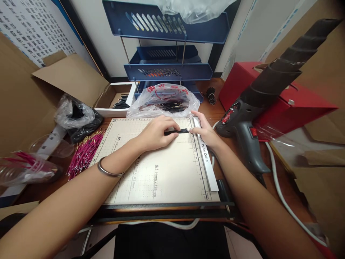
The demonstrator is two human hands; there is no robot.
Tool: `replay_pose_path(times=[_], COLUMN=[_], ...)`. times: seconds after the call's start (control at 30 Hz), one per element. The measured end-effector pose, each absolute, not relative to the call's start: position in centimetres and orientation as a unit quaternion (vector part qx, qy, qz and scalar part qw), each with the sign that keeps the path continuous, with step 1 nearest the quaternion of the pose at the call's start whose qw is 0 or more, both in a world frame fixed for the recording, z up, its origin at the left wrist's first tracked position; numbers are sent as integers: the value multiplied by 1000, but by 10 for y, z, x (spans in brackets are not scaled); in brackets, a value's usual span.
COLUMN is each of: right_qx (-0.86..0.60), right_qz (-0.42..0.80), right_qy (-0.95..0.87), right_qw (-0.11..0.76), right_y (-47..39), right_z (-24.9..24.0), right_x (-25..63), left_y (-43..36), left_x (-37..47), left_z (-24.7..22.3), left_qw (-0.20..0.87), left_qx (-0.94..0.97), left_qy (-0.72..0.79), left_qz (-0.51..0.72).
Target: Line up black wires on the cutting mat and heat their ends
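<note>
A small bundle of thin black wires (pixel 184 131) lies sideways near the top right of the cream paper cutter board (pixel 172 169). My left hand (pixel 159 133) is closed on the bundle's left part, thumb and fingers pinching it. At the bundle's right end, my right hand (pixel 205 131) touches the tips with its thumb, while its index finger stretches past the top of the white Paper Cutter strip (pixel 206 158). That hand's fingers are apart.
Behind the board stand a plastic bag (pixel 164 97) of black wires and a blue rack (pixel 167 72). Magenta wires (pixel 84 154) lie left. A heat gun (pixel 248 122) and red box (pixel 304 104) stand right, with a white cable (pixel 283 201).
</note>
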State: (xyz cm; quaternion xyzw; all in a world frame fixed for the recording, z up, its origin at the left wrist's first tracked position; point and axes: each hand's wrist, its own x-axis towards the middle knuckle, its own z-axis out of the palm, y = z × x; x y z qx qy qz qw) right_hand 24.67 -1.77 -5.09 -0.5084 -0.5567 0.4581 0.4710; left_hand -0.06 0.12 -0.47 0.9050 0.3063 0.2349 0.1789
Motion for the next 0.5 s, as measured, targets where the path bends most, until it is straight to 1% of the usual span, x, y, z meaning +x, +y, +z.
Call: replay_pose_path(times=[0.27,0.5], right_qx=[-502,-509], right_qz=[455,475], right_qy=[-559,-539], right_qw=[477,474], right_y=[-16,-16], right_z=[-55,-51], right_x=[247,246], left_y=[2,2], left_x=[-2,-3], left_z=[-4,-5], left_qw=[171,178], left_qx=[911,904], left_qy=[296,293], left_qz=[231,256])
